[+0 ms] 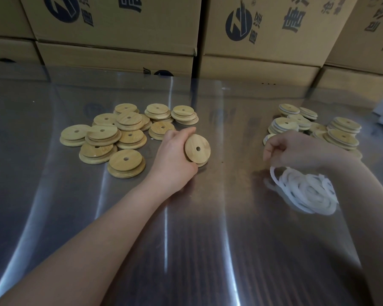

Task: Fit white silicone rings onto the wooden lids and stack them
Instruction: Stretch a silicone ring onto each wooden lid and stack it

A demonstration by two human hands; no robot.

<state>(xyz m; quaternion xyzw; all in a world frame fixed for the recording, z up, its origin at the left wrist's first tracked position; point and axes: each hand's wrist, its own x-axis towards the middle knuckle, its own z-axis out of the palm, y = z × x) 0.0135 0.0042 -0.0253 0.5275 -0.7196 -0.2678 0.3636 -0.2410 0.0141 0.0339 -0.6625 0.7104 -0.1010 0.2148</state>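
A wooden lid (pixel 197 149) stands tilted on edge at mid-table (pixel 186 239), gripped in the curled left hand (pixel 175 155), while the right hand (pixel 296 151), fingers curled, pinches a white silicone ring (pixel 274 176) at the ring heap (pixel 307 192), with bare lids (pixel 119 133) left and ringed lids (pixel 341 131) right.

Glossy table (pixel 186 239) — lids (pixel 124 138), rings (pixel 307 193)

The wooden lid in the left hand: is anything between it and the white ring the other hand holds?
Nothing visible. The left hand grips the wooden lid tilted on edge, the right hand pinches a white ring at the ring pile, and only the table top shows between them.
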